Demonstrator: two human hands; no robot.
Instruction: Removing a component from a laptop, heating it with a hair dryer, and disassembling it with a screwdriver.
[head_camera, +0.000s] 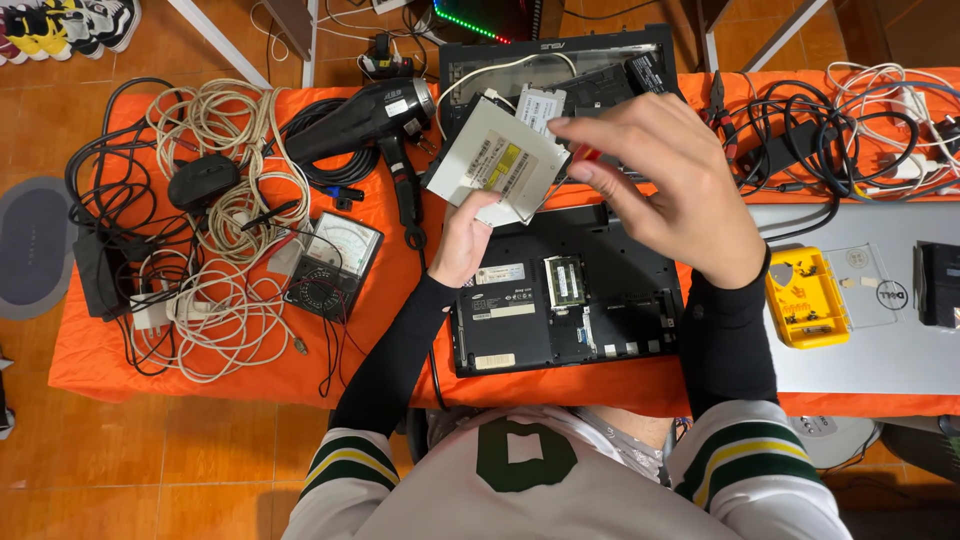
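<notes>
Optical drive (497, 163) gripped in my left hand (462, 243) above the open laptop base (565, 300), right hand (668, 185) pinching a red-tipped screwdriver (586, 153)—best keep the drive steady, tip square.

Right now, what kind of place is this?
Probably a home electronics repair spot: an opened laptop lies on an orange table, beside an analog meter, tangled cables and a yellow parts box.

Home electronics repair bench: orange-covered table (250, 375) on tiled floor; opened laptop (565, 300), analogue multimeter (333, 265), heat gun (365, 120), tangled cables (215, 200) and yellow parts box (805, 297) were present.
</notes>
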